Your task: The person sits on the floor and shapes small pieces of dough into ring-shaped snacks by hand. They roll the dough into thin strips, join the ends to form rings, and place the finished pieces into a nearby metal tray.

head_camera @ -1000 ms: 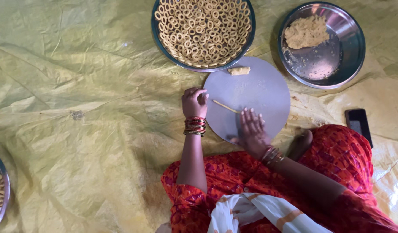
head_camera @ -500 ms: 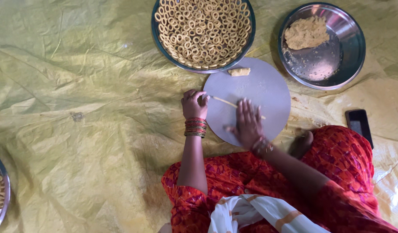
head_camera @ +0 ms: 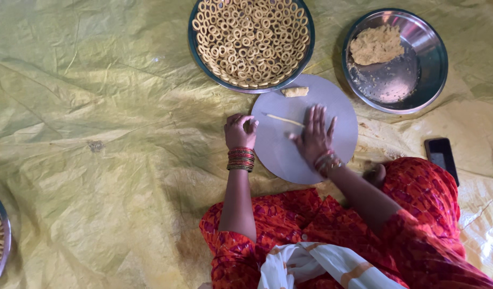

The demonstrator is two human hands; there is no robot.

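The right hand [head_camera: 316, 134] lies flat and open on the round grey board [head_camera: 332, 104], its fingertips resting on a thin dough strand [head_camera: 284, 119] that runs toward the left hand [head_camera: 239, 131]. That hand sits loosely curled at the board's left edge, near the strand's end; whether it pinches the tip cannot be told. Rolling well here likely calls for light, even palm pressure so the strand keeps one thickness and does not snap. A small dough lump [head_camera: 294, 91] waits at the board's far edge, by the tray of finished rings [head_camera: 251, 40]; a steel bowl of dough [head_camera: 396, 59] stands to the right.
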